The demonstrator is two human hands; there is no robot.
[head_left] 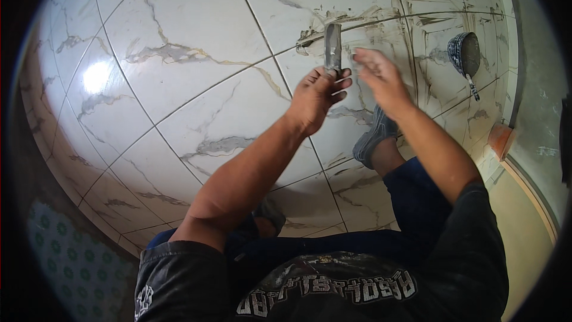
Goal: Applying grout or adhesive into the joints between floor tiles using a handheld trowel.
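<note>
My left hand (pixel 320 92) is closed on the lower end of a flat, narrow grey scraper blade (pixel 332 48), which points away from me above the tiles. Its face looks smeared with grey paste. Just to the right of the blade is my right hand (pixel 386 83), blurred, with fingers stretched out and apart; I see nothing held in it. Below and beyond the hands lies a floor of white marble-look tiles (pixel 196 18) with dark joints. Dark grey grout smears (pixel 372 15) run along the joints past the blade's tip.
At the right, a dark speckled bowl (pixel 457 53) holds grey paste, with a paste-stained handle (pixel 472 87) at its near side. An orange brick piece (pixel 500 141) sits by the right edge, near a wooden strip (pixel 532 194). My shoe (pixel 375 137) rests on the tiles below my right hand.
</note>
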